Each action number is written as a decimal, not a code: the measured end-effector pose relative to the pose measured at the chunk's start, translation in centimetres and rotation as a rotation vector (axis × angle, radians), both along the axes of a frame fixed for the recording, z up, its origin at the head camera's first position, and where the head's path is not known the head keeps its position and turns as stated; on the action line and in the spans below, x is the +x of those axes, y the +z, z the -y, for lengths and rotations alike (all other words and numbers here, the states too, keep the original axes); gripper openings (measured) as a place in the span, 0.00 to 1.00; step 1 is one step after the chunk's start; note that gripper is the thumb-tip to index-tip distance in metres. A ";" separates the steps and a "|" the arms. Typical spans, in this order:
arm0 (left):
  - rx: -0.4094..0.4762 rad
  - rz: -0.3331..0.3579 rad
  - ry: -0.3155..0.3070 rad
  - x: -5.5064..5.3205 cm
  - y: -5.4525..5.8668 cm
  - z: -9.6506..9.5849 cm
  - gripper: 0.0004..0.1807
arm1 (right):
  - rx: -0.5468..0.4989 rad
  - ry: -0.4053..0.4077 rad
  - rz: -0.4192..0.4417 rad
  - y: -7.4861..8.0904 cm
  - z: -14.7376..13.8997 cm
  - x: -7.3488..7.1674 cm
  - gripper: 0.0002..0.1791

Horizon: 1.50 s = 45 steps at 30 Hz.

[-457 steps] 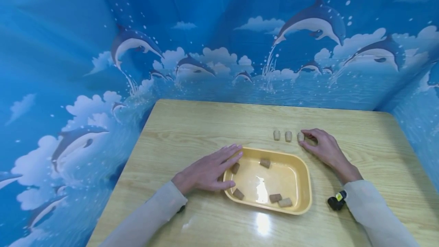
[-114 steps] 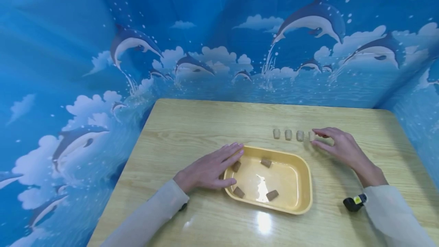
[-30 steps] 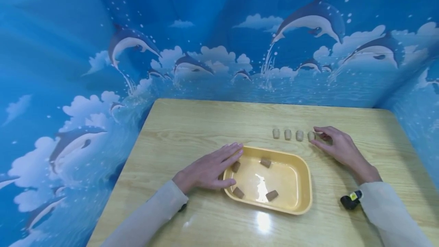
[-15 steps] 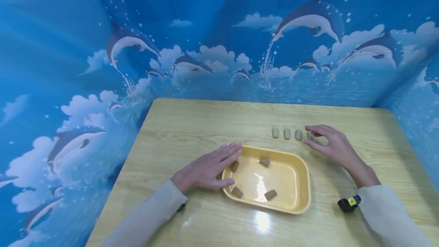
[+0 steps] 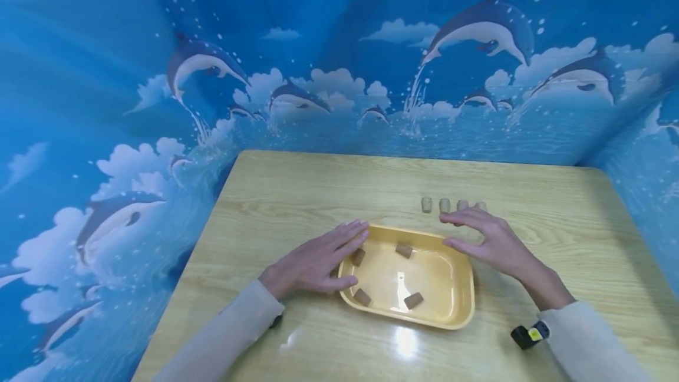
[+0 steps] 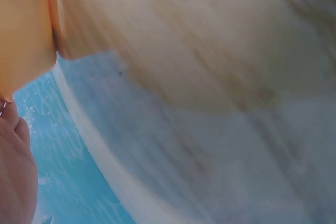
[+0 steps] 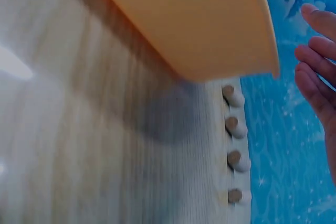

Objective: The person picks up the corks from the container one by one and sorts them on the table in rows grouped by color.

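A yellow plastic tray [image 5: 468,305] sits on the table, with several brown corks lying apart in it, one cork [image 5: 414,300] near its front wall. My left hand [image 5: 315,258] rests on the tray's left rim, fingers straight; in the left wrist view it shows at the lower left edge. Behind the tray, several small corks stand in a row, the leftmost cork [image 5: 427,204] fully visible. My right hand [image 5: 493,243] hovers over the tray's back right corner, thumb and fingers spread with nothing between them. It overlaps the lower parts of the row's right-hand corks.
The wood-grain table [image 5: 297,193] has a blue dolphin-print curtain [image 5: 329,117] behind it and along both sides. A black wrist camera [image 5: 525,338] sits at the right cuff. Glare marks the table in front of the tray.
My right hand has let go of the rightmost cork in the row and moved left and nearer, over the tray's corner. The tray has shifted slightly left with my left hand.
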<state>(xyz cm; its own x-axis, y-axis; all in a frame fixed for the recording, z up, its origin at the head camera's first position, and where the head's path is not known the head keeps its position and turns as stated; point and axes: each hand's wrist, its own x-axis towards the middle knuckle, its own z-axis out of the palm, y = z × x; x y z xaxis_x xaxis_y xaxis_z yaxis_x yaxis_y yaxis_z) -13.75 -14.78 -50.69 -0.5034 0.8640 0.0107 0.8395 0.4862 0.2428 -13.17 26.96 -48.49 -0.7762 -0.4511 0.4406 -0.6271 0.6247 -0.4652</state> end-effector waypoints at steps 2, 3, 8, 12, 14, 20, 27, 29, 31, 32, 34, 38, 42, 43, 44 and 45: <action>-0.003 0.015 0.009 0.0 0.1 0.1 0.52 | -0.004 0.051 -0.003 0.2 0.9 0.4 0.31; -0.004 0.022 0.014 0.0 0.1 0.2 0.52 | -0.002 0.077 -0.005 0.3 1.3 0.6 0.31; -0.006 0.029 0.016 0.0 0.1 0.3 0.52 | -0.014 0.192 0.058 0.3 3.0 1.7 0.27; -0.003 0.034 0.018 0.0 0.0 0.5 0.52 | -0.008 0.286 0.144 0.0 4.1 2.5 0.23; 0.002 0.046 0.022 0.1 0.1 0.5 0.52 | 0.015 0.330 0.169 -0.1 4.6 2.7 0.21; 0.000 0.045 0.023 0.0 0.1 0.6 0.52 | 0.136 0.423 0.171 -0.5 6.2 3.2 0.17; -0.011 0.034 0.010 -0.2 -0.1 0.5 0.52 | 0.255 0.449 0.308 -0.6 7.2 3.7 0.18; -0.014 0.034 0.011 -0.2 -0.1 0.6 0.52 | 0.277 0.452 0.341 -0.8 7.3 3.7 0.20; -0.018 0.033 0.012 -0.2 -0.1 0.6 0.52 | 0.299 0.464 0.357 -0.8 7.4 3.8 0.20; -0.018 0.033 0.012 -0.2 -0.1 0.6 0.52 | 0.310 0.472 0.361 -0.8 7.5 3.8 0.20; -0.015 0.034 0.012 -0.3 -0.2 0.6 0.52 | 0.329 0.490 0.368 -0.9 7.6 3.8 0.19; -0.016 0.044 0.020 -0.2 -0.1 0.6 0.52 | 0.341 0.522 0.368 -0.9 7.8 3.8 0.15; -0.017 0.054 0.027 -0.2 0.0 0.6 0.52 | 0.326 0.545 0.379 -0.9 8.2 4.0 0.12; -0.017 0.053 0.027 -0.2 0.0 0.6 0.52 | 0.322 0.548 0.379 -0.9 8.2 4.1 0.12; -0.016 0.052 0.025 -0.2 0.0 0.6 0.52 | 0.318 0.549 0.376 -1.0 8.3 4.1 0.12; -0.016 0.049 0.024 -0.2 -0.1 0.6 0.52 | 0.310 0.547 0.372 -1.0 8.4 4.1 0.11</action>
